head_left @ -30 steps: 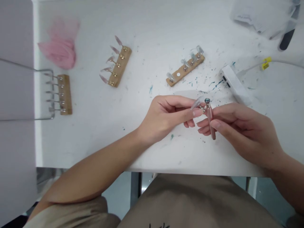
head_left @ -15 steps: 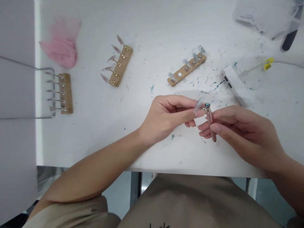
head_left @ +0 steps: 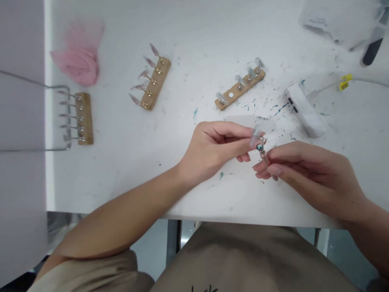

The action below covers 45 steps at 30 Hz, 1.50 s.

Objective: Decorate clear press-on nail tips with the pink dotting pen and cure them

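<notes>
Currently, from my remote seat, I see the left hand [head_left: 209, 150] with thumb and forefinger closed in a pinch on a clear nail tip [head_left: 254, 137], a bit of metal showing at the fingertips. The right hand [head_left: 316, 174] has thumb and forefinger closed on a slim pink pen-like tool [head_left: 264, 159], its other fingers loosely curled. I read the tool as tilted, its round, shiny end just beside the clear nail tip; I cannot tell whether they touch. Both hands are above the white table [head_left: 182, 178], near its front edge.

Beyond them I find a wooden strip [head_left: 243, 86] bearing four clear tips and a white dot. Farther left lies a wooden block [head_left: 156, 83] with five pinkish tips, then another block [head_left: 86, 119] beside a wire frame [head_left: 69, 117], near a crumpled pink item [head_left: 77, 67]. To the right I have a white device [head_left: 305, 110], a cable [head_left: 328, 86] with a yellow tag [head_left: 345, 82], and a pale packet [head_left: 340, 22]. Blue-green specks dot the table.
</notes>
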Available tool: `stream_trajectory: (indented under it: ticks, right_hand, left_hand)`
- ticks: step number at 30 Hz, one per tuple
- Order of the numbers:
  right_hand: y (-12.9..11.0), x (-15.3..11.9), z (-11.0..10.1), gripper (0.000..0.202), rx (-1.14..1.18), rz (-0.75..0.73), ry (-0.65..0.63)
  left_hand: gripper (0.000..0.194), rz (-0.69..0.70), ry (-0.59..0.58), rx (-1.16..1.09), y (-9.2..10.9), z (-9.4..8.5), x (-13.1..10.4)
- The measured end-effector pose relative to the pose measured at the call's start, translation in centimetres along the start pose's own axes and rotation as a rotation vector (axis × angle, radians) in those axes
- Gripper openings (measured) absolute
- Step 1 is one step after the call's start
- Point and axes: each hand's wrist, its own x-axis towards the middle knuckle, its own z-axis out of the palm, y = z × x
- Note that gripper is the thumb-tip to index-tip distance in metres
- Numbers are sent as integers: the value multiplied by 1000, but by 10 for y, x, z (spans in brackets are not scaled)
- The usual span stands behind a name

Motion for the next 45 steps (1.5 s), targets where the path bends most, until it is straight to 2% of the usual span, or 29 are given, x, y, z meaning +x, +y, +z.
stream_trajectory:
  ticks: [3, 8, 12, 19, 30, 41, 45]
  right_hand:
    - [1, 0, 1, 59, -10, 22, -14]
    - [0, 2, 1, 49, -23, 8, 12]
    - [-2, 2, -2, 50, -27, -21, 37]
    - [-1, 1, -2, 59, -16, 52, 97]
    - [-2, 4, -1, 66, 1, 70, 78]
    - [1, 2, -2, 57, 7, 46, 72]
    - [0, 1, -3, 60, -1, 58, 72]
  left_hand:
    - [37, -17, -1, 11, 1, 1, 0]
    - [35, -26, -18, -5, 2, 2, -1]
    - [34, -19, -5, -11, 1, 2, 0]
    - [35, -10, 0, -8, 1, 2, 1]
    - [36, -5, 12, 9, 0, 2, 1]
    - [32, -2, -8, -9, 3, 4, 0]
    - [36, -10, 5, 11, 1, 4, 1]
